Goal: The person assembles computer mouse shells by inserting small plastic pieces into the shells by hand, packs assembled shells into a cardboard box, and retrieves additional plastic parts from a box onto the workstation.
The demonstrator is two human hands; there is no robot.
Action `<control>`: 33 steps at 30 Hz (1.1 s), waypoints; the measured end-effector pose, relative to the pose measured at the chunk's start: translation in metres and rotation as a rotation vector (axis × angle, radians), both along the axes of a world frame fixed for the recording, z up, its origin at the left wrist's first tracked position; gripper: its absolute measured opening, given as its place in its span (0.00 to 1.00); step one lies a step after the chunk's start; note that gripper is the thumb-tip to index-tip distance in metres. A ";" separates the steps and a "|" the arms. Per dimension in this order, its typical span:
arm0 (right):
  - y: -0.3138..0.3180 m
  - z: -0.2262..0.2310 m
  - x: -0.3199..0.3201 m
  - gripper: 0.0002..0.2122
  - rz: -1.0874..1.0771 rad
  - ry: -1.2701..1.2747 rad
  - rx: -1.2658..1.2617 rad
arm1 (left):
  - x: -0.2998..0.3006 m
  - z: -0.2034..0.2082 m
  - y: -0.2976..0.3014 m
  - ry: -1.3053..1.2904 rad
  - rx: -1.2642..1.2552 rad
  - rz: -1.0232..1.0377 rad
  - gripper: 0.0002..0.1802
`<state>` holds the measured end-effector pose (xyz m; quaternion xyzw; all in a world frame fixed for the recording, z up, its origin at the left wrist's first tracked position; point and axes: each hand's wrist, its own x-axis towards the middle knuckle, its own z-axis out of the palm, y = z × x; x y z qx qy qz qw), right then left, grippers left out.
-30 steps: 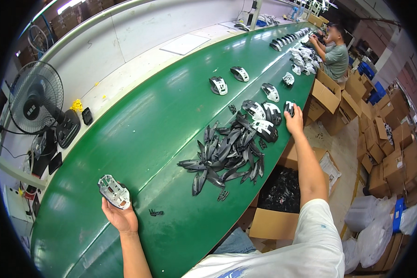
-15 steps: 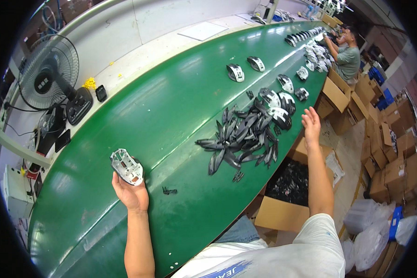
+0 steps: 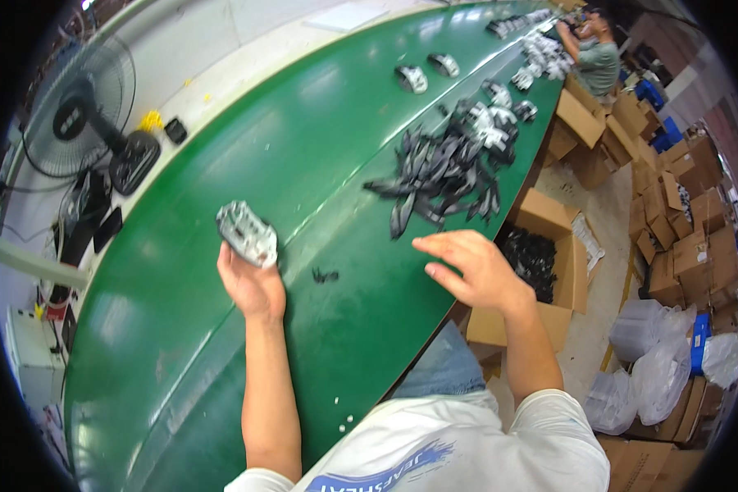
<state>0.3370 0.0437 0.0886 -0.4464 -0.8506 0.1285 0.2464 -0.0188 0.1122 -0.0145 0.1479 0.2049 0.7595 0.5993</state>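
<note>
My left hand [image 3: 254,287] holds a white-and-black computer mouse shell [image 3: 248,234] above the green table, its hollow inside facing up. My right hand [image 3: 477,269] is over the table's near edge, fingers stretched out and thumb apart, with nothing in it. Just beyond that hand lies a heap of curved black plastic parts [image 3: 443,172]. Several white-and-black shells [image 3: 489,127] rest against the heap's far side. Between my two hands, a small black part [image 3: 325,275] lies on the table.
An open carton of black parts [image 3: 533,258] stands below the table's right edge. Farther right are stacked cartons [image 3: 697,254] and clear plastic bags [image 3: 660,369]. A fan [image 3: 78,119] stands at the left. Down the table, a co-worker [image 3: 596,61] sits beside more shells.
My right hand has swung back from the table's far right edge toward me and leftward. My left hand, still with the mouse shell, sits slightly higher and farther right in view. The view has shifted.
</note>
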 end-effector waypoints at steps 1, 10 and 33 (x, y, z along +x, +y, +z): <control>-0.001 -0.004 -0.002 0.18 -0.011 -0.018 0.006 | 0.000 0.003 0.000 0.021 -0.003 0.004 0.26; 0.001 -0.045 -0.052 0.17 -0.018 0.006 -0.039 | -0.004 0.000 -0.030 0.068 -0.090 -0.045 0.24; 0.094 -0.056 -0.210 0.13 0.401 0.657 -0.612 | -0.033 -0.004 -0.066 -0.095 -0.012 -0.207 0.32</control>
